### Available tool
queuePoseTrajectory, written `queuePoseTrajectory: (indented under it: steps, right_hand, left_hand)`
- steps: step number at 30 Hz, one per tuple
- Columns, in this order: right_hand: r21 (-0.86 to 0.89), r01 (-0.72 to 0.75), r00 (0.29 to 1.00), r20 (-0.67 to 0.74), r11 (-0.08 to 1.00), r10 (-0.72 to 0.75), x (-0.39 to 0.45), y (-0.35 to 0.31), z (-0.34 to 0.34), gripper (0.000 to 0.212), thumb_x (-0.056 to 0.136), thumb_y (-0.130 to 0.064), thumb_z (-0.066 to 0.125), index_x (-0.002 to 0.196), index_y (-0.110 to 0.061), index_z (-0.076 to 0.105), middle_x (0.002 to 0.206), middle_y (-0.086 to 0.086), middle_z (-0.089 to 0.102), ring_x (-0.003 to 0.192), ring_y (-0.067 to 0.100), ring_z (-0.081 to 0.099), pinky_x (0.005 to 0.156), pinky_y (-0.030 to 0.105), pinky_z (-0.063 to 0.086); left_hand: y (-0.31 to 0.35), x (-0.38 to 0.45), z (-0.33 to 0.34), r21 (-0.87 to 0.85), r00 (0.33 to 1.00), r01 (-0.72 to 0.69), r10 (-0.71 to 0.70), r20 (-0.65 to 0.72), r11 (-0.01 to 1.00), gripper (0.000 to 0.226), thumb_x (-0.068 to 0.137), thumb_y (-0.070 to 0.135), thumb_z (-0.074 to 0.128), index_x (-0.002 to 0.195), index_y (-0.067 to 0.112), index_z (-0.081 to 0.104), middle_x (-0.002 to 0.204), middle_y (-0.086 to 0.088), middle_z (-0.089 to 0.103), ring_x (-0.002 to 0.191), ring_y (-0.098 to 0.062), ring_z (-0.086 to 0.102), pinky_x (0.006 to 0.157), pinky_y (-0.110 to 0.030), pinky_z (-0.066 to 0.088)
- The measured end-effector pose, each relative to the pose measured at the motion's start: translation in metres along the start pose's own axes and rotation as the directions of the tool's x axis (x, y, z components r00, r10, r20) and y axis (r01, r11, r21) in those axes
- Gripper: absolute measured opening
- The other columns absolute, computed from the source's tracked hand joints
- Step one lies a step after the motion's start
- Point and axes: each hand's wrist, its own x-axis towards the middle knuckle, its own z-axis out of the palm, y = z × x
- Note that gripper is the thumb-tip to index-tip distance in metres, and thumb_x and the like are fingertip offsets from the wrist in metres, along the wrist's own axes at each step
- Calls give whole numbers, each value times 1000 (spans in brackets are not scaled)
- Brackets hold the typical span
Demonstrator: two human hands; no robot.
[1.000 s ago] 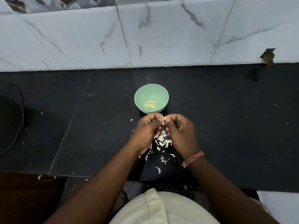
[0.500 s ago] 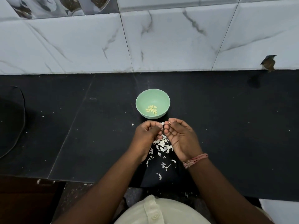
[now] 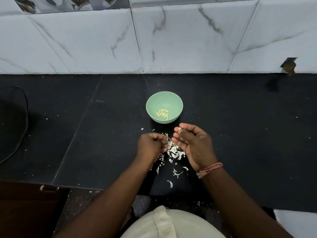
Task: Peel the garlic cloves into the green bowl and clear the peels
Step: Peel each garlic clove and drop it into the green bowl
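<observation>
A green bowl (image 3: 164, 100) stands on the black counter with several peeled garlic cloves (image 3: 162, 114) in its bottom. Just in front of it my right hand (image 3: 193, 146) pinches a small pale garlic clove (image 3: 180, 129) between thumb and fingertip, palm turned inward. My left hand (image 3: 151, 146) is curled beside it, a short gap apart; whether it holds a bit of peel I cannot tell. A pile of white garlic peels (image 3: 173, 152) lies on the counter between and below both hands.
The black counter (image 3: 240, 134) runs to a white marble-tiled wall (image 3: 171, 40). A dark rounded object (image 3: 12, 121) sits at the left edge. Stray peel flecks (image 3: 142, 129) dot the counter, and one peel (image 3: 170, 183) lies near the front edge.
My hands were pressed together on the clove; they have drawn apart. The right hand has lifted slightly toward the bowl with the clove, and the left has pulled back left.
</observation>
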Motion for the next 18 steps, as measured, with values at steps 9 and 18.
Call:
queuePoseTrajectory:
  steps: [9,18]
  right_hand:
    - [-8,4,1000,28,1000,-4,-7,2,3,15,92,9,62,107,9,65,93,25,73,83,28,74,81,37,62]
    - [-172,78,996,-19,982,-83,-8,5,6,9,89,8,65,96,5,71,85,23,71,78,25,69,75,32,62]
  left_hand:
    - [8,-6,6,-112,996,-21,31,85,993,23,92,0,60,98,12,78,94,-16,76,77,-16,65,70,-28,56]
    - [24,-9,7,-596,991,61,22,132,801,29,85,-11,66,115,-8,64,93,-16,72,79,-22,72,74,-26,61]
